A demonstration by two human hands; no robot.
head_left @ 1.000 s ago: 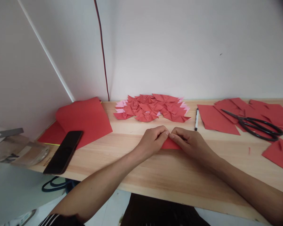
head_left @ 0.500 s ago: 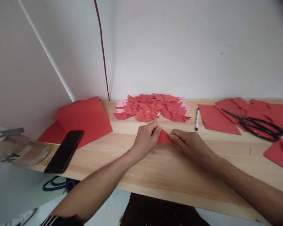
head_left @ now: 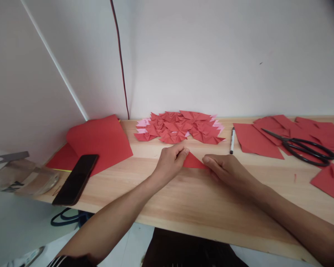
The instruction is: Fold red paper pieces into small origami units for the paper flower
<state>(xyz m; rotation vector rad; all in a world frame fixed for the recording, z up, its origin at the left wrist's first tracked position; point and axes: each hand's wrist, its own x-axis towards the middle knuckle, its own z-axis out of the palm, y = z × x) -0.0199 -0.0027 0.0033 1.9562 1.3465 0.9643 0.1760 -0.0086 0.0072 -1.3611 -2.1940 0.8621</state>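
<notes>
Fingers [head_left: 185,152] of the left hand [head_left: 169,162] and right hand [head_left: 226,168] closed in pinches at opposite ends of a red paper piece [head_left: 193,162]. Visible as a plain, smooth triangle, long edge nearest the front; located between both hands, mid-table [head_left: 189,204]. Farther left, beside a black phone [head_left: 76,180]: clear plastic container [head_left: 41,181] with contents too indistinct to identify.

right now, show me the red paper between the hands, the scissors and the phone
Held red paper [head_left: 193,162]: head view, middle of its visible face
Scissors [head_left: 286,140]: head view, near the pivot, between blades and handles
Phone [head_left: 76,180]: head view, middle of its dark screen
</notes>
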